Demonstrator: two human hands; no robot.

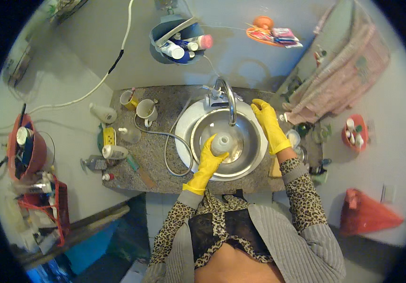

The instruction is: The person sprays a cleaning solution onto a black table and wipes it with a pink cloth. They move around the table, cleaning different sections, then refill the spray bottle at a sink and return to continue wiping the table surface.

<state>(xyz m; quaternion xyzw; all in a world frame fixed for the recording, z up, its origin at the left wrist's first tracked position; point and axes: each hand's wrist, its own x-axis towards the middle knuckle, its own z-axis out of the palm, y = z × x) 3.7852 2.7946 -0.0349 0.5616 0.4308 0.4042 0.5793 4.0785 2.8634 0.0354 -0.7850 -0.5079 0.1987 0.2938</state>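
Both my hands wear yellow rubber gloves. My left hand (208, 161) grips a pale, translucent bottle (221, 144) with an open round neck. It holds the bottle over the round stainless steel sink basin (196, 141), below the chrome gooseneck faucet (230, 95). My right hand (268, 123) reaches past the right side of the white sink rim (185, 116) towards the back of the counter. Its fingertips are near the counter behind the rim. Nothing shows in that hand, but its palm is hidden.
A grey flexible hose (166, 155) loops over the speckled stone counter (164, 184). Left of the sink stand a white mug (146, 110), a yellow cup (129, 102) and several bottles. Jars and bottles crowd the right end, near a hanging pink towel (344, 78). A blue holder (157, 39) hangs above.
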